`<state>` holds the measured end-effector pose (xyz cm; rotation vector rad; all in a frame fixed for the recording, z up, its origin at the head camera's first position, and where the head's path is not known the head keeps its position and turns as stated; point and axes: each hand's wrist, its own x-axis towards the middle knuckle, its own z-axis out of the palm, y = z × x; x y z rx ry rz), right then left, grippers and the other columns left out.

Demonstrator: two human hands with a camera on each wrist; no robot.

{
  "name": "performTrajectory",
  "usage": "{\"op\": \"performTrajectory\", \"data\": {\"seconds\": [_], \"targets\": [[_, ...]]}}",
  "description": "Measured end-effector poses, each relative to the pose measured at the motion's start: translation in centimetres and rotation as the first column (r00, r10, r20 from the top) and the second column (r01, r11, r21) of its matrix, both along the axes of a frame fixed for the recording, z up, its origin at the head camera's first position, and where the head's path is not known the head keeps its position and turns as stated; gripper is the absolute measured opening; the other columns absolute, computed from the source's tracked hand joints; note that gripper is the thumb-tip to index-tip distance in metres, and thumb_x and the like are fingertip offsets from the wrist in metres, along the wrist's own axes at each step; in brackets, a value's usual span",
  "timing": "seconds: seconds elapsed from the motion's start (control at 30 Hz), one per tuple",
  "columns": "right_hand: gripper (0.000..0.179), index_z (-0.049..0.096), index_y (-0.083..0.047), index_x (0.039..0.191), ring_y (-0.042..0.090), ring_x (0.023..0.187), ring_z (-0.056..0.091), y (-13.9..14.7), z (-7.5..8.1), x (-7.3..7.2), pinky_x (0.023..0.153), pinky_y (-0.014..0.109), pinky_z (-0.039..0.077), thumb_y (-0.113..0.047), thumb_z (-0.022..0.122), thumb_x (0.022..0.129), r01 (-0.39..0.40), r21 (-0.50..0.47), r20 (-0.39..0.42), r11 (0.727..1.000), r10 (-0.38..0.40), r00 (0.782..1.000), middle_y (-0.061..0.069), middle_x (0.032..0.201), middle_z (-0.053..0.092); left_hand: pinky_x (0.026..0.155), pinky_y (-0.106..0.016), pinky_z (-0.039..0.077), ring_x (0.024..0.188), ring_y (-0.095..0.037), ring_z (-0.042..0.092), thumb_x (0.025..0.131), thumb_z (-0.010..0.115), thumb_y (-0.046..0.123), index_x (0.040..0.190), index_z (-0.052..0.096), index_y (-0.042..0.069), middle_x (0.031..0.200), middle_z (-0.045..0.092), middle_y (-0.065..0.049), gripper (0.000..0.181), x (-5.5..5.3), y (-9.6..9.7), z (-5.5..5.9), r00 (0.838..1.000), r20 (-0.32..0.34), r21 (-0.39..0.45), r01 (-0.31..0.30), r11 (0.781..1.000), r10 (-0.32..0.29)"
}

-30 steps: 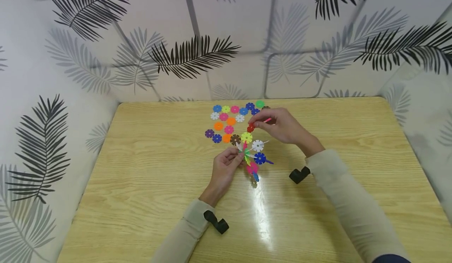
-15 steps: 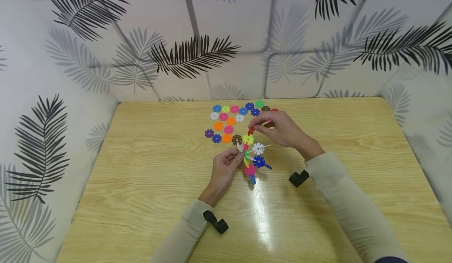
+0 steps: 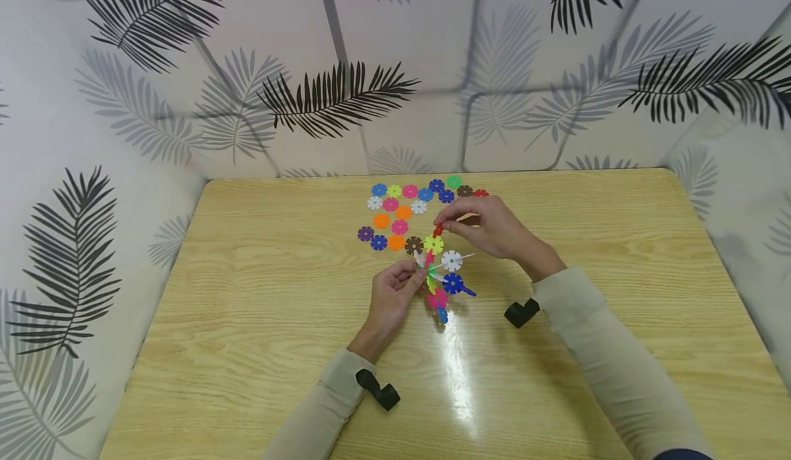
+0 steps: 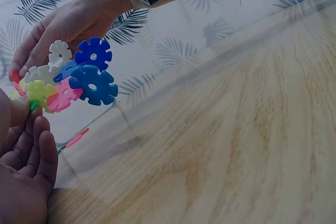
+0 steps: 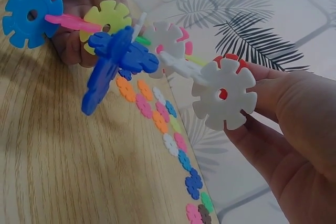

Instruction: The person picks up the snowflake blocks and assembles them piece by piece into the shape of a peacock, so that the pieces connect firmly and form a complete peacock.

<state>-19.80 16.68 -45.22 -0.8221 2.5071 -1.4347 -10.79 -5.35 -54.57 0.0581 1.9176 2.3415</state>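
Observation:
My left hand (image 3: 391,295) pinches a green notched disc (image 3: 432,270) at the hub of a model built from interlocking plastic flower discs. Arms of the model fan out to the right: a white disc (image 3: 452,261), a dark blue disc (image 3: 454,283), and a pink disc (image 3: 438,299) ending in a light blue disc (image 4: 93,85). At the far side of the model, a yellow disc (image 3: 434,244) stands out. Between thumb and fingertips my right hand (image 3: 491,226) holds a red disc (image 3: 439,229) right at the yellow disc's edge. In the right wrist view, a white disc (image 5: 224,94) partly covers the red one.
Loose discs lie flat beyond the hands, among them an orange disc (image 3: 382,220), a purple disc (image 3: 366,233) and a green disc (image 3: 454,182). The wooden table (image 3: 259,309) meets a leaf-patterned wall (image 3: 432,130) at its back edge. Black wrist devices hang at both cuffs.
My right hand has come slightly down with the red disc, closer onto the yellow disc. The model's right-hand arms have dipped a little. My left hand has stayed in place.

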Motion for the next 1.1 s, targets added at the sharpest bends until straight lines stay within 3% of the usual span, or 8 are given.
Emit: {"op": "performTrajectory", "data": {"seconds": [0.27,0.63,0.87,1.1], "targets": [[0.014,0.081,0.000,0.113,0.033,0.108,0.077,-0.08,0.05,0.04,0.093,0.044,0.068,0.002,0.074,0.102,-0.012,0.008,-0.018,1.000,0.012,1.000,0.015,0.114,0.082,0.078,-0.020,0.063,0.079,-0.007,0.071,0.106,0.065,-0.004,0.107,0.066,-0.013,0.088,0.074,0.008,0.010,0.05,-0.01,0.02,1.000,0.008,0.002,-0.006,1.000,0.006],[0.015,0.082,-0.006,0.111,0.030,0.108,0.078,-0.19,0.33,0.01,0.093,0.045,0.068,0.003,0.074,0.101,-0.047,0.067,-0.076,0.997,0.052,0.996,0.011,0.112,0.083,0.077,-0.020,0.063,0.079,-0.007,0.071,0.106,0.065,-0.004,0.107,0.066,-0.014,0.088,0.074,0.007,0.011,0.12,0.05,0.01,1.000,0.009,-0.004,-0.013,1.000,0.013],[0.017,0.081,-0.004,0.112,0.031,0.103,0.079,-0.26,0.37,-0.30,0.091,0.046,0.068,0.006,0.073,0.100,-0.122,0.102,-0.188,0.987,0.140,0.972,0.011,0.109,0.083,0.077,-0.019,0.062,0.079,-0.006,0.070,0.105,0.066,-0.004,0.106,0.065,-0.015,0.087,0.073,0.008,0.011,0.14,0.04,-0.06,1.000,0.005,-0.027,-0.020,0.999,0.020],[0.016,0.080,-0.002,0.111,0.029,0.100,0.080,-0.51,0.59,-0.37,0.090,0.044,0.068,0.006,0.073,0.100,-0.163,0.134,-0.240,0.978,0.191,0.952,0.010,0.107,0.083,0.077,-0.019,0.062,0.078,-0.007,0.070,0.106,0.067,-0.002,0.106,0.067,-0.012,0.088,0.074,0.008,0.009,0.22,0.03,-0.04,1.000,0.002,-0.037,-0.011,0.999,0.011]]}}
